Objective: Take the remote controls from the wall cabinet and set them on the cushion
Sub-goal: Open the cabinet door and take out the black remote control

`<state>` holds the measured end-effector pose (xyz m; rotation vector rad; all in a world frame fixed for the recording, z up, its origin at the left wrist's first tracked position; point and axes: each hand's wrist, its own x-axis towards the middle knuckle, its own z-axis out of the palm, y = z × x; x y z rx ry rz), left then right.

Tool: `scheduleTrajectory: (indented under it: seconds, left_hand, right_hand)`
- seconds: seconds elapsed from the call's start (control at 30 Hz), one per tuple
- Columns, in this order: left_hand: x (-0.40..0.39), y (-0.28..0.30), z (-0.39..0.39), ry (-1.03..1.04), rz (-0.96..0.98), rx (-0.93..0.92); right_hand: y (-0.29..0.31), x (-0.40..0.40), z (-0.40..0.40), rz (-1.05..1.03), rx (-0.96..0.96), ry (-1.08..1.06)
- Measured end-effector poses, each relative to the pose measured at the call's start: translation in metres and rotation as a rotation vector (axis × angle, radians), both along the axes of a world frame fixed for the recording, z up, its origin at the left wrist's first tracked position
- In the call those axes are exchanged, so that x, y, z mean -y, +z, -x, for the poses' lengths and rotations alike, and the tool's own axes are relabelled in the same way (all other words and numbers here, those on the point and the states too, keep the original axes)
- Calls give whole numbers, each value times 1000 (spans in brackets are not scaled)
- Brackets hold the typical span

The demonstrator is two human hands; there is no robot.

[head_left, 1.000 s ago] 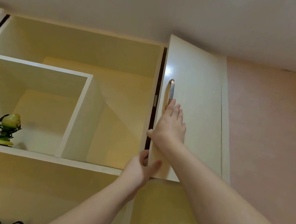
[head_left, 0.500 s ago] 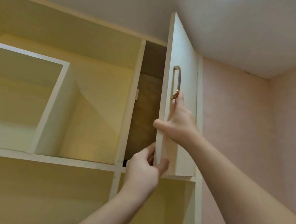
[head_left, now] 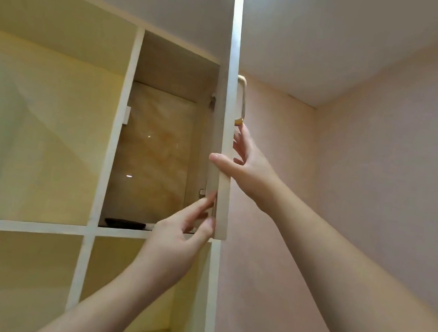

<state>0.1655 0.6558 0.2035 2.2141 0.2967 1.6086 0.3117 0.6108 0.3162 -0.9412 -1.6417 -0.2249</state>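
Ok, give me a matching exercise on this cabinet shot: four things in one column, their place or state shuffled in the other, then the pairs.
Things:
1. cabinet door
2. left hand
3. right hand
4. dark object

Places or states:
A. lying on the shelf inside the compartment
B. swung open, seen edge-on
C. at the door's bottom corner
D. on the door's edge, below the handle

Pairs: 1-B, 2-C, 3-D, 4-A

one head view only, tilted steeply up from below the cabinet, close at arm's reach; it faces the open door edge-on, with ceiling above and wall at right.
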Motion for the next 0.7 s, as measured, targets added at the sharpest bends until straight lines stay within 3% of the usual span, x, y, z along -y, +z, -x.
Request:
scheduleTrajectory:
  seconds: [0.17, 0.43, 0.7]
  left_hand:
    - [8, 10, -27, 52, -85, -68]
    - [8, 28, -48, 232, -143, -180]
    - [-20, 20, -24, 730, -142, -511]
  right_hand:
    - [-8, 20, -35, -209, 45, -190]
    - [-16, 29, -81, -383, 735, -899]
    - [-30, 36, -100, -239, 825, -991]
